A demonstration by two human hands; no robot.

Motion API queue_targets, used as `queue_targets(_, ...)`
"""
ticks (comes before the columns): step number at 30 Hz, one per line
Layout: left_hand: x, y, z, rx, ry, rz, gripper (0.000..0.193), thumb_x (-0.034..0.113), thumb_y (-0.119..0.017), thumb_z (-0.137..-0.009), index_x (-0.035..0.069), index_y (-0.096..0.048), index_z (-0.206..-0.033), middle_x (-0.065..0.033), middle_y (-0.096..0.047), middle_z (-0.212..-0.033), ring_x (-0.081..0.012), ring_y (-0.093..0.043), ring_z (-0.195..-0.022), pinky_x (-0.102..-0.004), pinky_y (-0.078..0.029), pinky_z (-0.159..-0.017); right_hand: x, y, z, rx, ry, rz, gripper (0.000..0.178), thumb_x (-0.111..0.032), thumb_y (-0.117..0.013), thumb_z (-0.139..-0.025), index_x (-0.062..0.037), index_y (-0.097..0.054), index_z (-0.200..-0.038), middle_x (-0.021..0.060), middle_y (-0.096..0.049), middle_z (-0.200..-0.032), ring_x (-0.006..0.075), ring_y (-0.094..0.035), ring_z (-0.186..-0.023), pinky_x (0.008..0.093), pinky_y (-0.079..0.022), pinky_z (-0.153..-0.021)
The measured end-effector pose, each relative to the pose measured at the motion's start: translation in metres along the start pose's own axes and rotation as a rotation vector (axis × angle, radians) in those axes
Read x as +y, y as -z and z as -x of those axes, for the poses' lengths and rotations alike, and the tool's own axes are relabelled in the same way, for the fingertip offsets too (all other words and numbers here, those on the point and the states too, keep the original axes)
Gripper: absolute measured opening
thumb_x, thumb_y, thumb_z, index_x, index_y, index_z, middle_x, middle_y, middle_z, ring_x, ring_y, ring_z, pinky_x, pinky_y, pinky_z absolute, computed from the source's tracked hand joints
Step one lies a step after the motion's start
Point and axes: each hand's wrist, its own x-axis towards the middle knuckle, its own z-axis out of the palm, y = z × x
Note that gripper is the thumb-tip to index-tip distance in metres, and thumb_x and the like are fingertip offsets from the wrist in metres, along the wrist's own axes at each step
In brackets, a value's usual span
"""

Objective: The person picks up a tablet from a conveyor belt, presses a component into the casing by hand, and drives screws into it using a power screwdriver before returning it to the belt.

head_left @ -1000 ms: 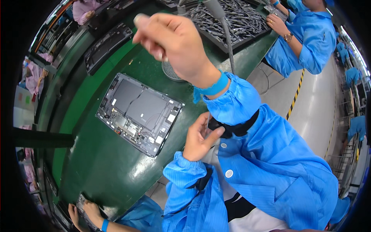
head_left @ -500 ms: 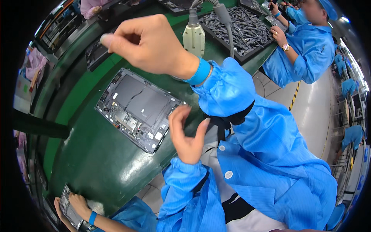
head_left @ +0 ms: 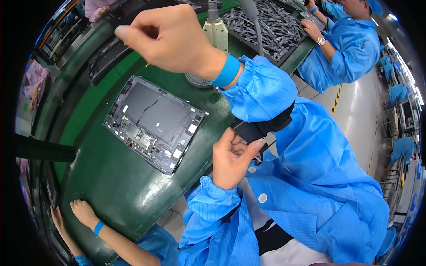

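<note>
My right hand (head_left: 171, 40) is raised above the table, its fingers curled into a loose fist with nothing visible in them. A blue wristband (head_left: 227, 71) circles that wrist. Lower down, my left hand (head_left: 230, 159) pinches a black strap (head_left: 250, 133) by the cuff of my right sleeve; the ends of some fingers are hidden. Left of both hands lies an opened tablet-like device (head_left: 153, 126), flat on the green table (head_left: 102, 173). Its dark battery area, circuit board and thin cables are exposed, and neither hand touches it.
Behind my right hand stands a cream-coloured fitting (head_left: 216, 33) with grey cables. A black tray (head_left: 266, 31) piled with dark narrow parts is at the far right, next to a co-worker (head_left: 341, 48) in blue. Another co-worker's hand (head_left: 84, 213) rests at lower left.
My left hand has moved from open beside the device to gripping the strap. My right hand stays raised. The lower-left co-worker's hands have parted, and the device they held is out of sight.
</note>
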Motion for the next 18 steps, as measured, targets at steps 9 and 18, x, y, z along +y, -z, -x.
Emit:
queue_targets(9,-0.015,0.013,-0.013,-0.077,-0.075,0.038,0.032,0.001,-0.06,-0.088,-0.006,-0.05,-0.117,-0.0114,-0.061,-0.107,-0.0133,-0.059,-0.099,-0.0261,-0.046,-0.087,0.001,0.006,-0.007,-0.071,-0.293,-0.179,0.029,-0.027,-0.064,-0.077,-0.0053,-0.068,-0.059,0.0051,-0.061,-0.052,0.0156,-0.058,-0.046,0.0293,-0.046,-0.048)
queue_targets(18,-0.017,0.01,-0.036,-0.162,-0.044,0.286,0.041,0.002,-0.06,-0.087,-0.004,-0.046,-0.125,-0.0097,-0.059,-0.111,-0.0139,-0.058,-0.1,-0.0281,-0.046,-0.088,0.001,0.012,-0.018,-0.118,-0.507,-0.546,0.037,-0.026,-0.058,-0.091,0.002,-0.063,-0.068,0.0002,-0.054,-0.054,0.0045,-0.045,-0.048,0.0227,-0.034,-0.045)
